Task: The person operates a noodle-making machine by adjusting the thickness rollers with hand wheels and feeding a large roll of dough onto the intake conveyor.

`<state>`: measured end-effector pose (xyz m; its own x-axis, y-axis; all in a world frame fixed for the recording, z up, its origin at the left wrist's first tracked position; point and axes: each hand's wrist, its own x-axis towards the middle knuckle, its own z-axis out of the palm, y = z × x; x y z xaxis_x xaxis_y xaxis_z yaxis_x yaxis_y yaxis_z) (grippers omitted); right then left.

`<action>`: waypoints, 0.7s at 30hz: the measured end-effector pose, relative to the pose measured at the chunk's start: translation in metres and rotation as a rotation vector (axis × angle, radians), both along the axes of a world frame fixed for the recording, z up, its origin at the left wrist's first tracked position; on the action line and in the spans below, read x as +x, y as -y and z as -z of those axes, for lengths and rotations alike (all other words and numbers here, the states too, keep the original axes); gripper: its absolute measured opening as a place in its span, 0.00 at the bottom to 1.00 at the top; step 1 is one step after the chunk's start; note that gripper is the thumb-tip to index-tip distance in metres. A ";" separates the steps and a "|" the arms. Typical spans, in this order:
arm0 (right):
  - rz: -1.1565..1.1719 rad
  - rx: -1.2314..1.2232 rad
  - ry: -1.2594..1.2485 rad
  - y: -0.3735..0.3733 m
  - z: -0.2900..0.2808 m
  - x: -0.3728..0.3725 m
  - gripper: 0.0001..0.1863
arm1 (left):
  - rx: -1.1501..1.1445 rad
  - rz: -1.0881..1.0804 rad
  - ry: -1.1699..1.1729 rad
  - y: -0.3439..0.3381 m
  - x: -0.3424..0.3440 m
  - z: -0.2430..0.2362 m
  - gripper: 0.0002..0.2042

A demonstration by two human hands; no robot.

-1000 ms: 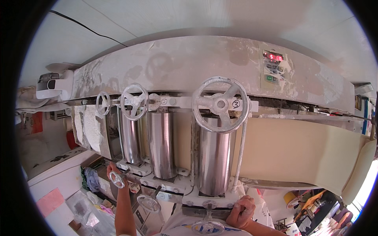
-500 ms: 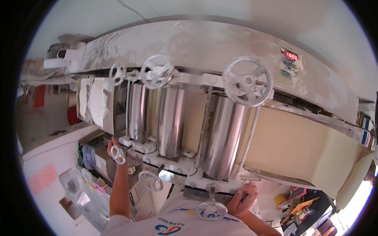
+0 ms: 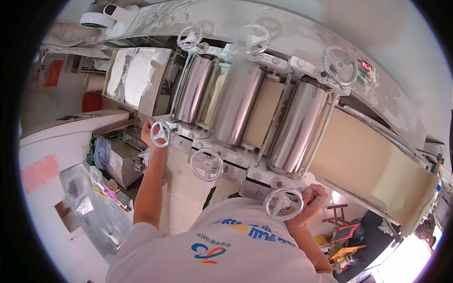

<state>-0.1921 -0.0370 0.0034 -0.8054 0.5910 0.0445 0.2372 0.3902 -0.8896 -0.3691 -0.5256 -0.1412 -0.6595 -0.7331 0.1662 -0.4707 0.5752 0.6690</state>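
A roller machine spans the view, with three shiny metal rollers, the left (image 3: 193, 92), middle (image 3: 238, 104) and right (image 3: 298, 127). A pale cream dough sheet (image 3: 363, 158) lies across its right end; more dough (image 3: 216, 96) hangs loosely between the left and middle rollers. My left hand (image 3: 148, 134) is closed at the rim of the near left handwheel (image 3: 160, 133), its fingertips partly hidden. My right hand (image 3: 312, 202) has curled fingers beside the near right handwheel (image 3: 283, 204); what they hold, if anything, is hidden. Between them is another handwheel (image 3: 206, 164), with neither hand on it.
Far handwheels (image 3: 339, 65) line the back below a floury grey cover (image 3: 283, 28). A hopper (image 3: 163, 61) with white floury material stands left. A metal box (image 3: 125, 162) sits on the lower left, a folding stool (image 3: 337, 216) on the lower right. A white device (image 3: 118, 19) rests on top.
The view has shifted and tilted, so the machine sits higher and farther right. Both hands stay by the same handwheels. The dough between the left and middle rollers now shows a loose fold.
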 end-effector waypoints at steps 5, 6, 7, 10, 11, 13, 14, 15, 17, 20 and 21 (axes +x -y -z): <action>-0.011 -0.124 -0.121 0.003 0.003 0.002 0.06 | -0.042 -0.006 -0.039 -0.009 -0.005 -0.006 0.19; -0.020 -0.081 -0.087 0.002 0.000 0.002 0.05 | -0.063 -0.003 -0.039 -0.003 -0.003 -0.001 0.20; -0.018 -0.072 -0.078 0.001 -0.001 0.002 0.05 | -0.084 0.001 -0.038 0.002 -0.001 0.003 0.20; 0.015 -0.066 -0.080 0.001 0.006 0.004 0.05 | -0.134 0.040 -0.028 -0.002 -0.001 0.001 0.23; 0.026 -0.066 -0.101 0.001 0.008 0.004 0.05 | -0.168 0.052 -0.006 -0.006 -0.003 -0.003 0.23; 0.036 -0.080 -0.140 0.002 0.012 0.004 0.05 | -0.143 0.065 -0.017 -0.006 -0.002 -0.005 0.23; 0.044 -0.089 -0.144 0.002 0.013 0.004 0.05 | -0.130 0.071 -0.023 -0.007 -0.002 -0.006 0.23; 0.051 -0.097 -0.147 0.003 0.013 0.004 0.05 | -0.105 0.076 -0.031 -0.009 -0.001 -0.009 0.23; 0.070 -0.077 -0.124 0.004 0.013 0.006 0.05 | -0.054 0.086 -0.046 -0.016 -0.002 -0.014 0.23; 0.082 -0.037 -0.076 0.005 0.012 0.006 0.05 | -0.082 0.079 -0.013 -0.007 0.000 -0.011 0.22; 0.083 -0.038 -0.080 0.004 0.011 0.007 0.05 | -0.101 0.069 0.014 -0.007 -0.001 -0.009 0.21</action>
<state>-0.1852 -0.0413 -0.0080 -0.7485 0.6579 0.0828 0.1954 0.3381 -0.9206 -0.3698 -0.5188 -0.1321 -0.7106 -0.6659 0.2273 -0.4366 0.6706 0.5997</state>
